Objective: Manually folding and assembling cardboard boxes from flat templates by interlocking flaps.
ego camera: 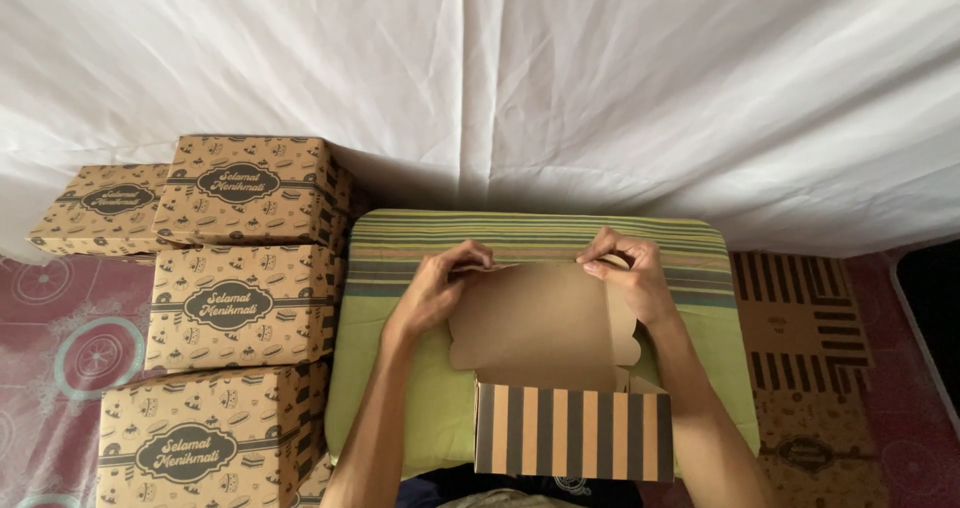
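White sheeting hung behind the green surface (400, 388); left hand (432, 290) and right hand (632, 273) fingers pinched the brown box lid (540, 318) at its far edge.

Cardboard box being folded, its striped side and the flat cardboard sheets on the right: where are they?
Cardboard box (540, 318), head view, on its plain open lid.
Striped side (572, 433), head view, middle of the near wall.
Flat cardboard sheets (805, 368), head view, top sheet's middle.
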